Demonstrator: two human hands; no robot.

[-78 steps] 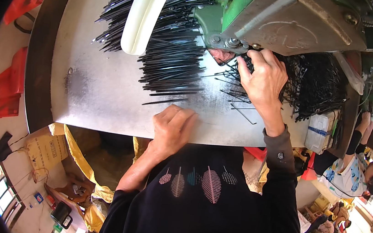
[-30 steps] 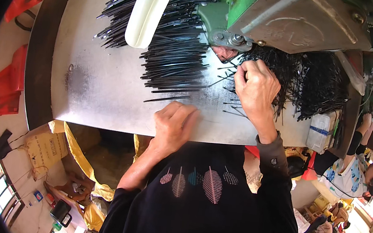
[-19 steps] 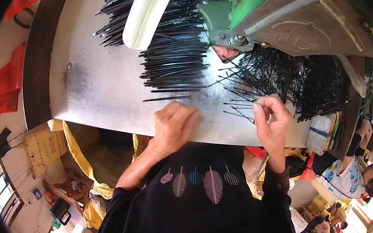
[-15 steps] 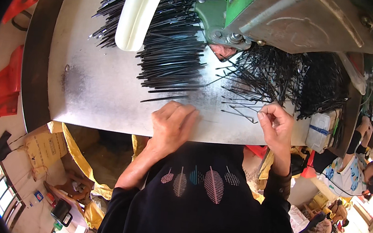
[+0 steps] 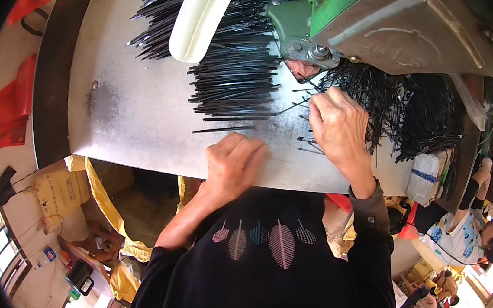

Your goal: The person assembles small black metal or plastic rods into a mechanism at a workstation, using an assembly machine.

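My left hand (image 5: 232,163) is closed and slightly blurred at the front edge of the metal table (image 5: 139,136). Its fingers curl under, hiding whatever they may hold. Just beyond it lies a thick row of straight black thin rods (image 5: 233,79), with one single rod nearest the hand. To the right, my right hand (image 5: 342,128) is closed above the near left side of a tangled heap of bent black rods (image 5: 381,93). Its thumb and forefinger are beside the tip of a bent rod (image 5: 288,109) that juts from the row. What they pinch is not visible.
A green machine (image 5: 294,25) with a grey metal cover (image 5: 412,33) stands over the table's far side. A white curved chute (image 5: 204,15) hangs over the rods. A pale box (image 5: 429,175) sits at the right edge. Another person (image 5: 462,233) is working at the far right.
My right hand has moved away from me and left, from the near bent rods to the heap's left side. My left hand stays in nearly the same place. The view has shifted slightly.
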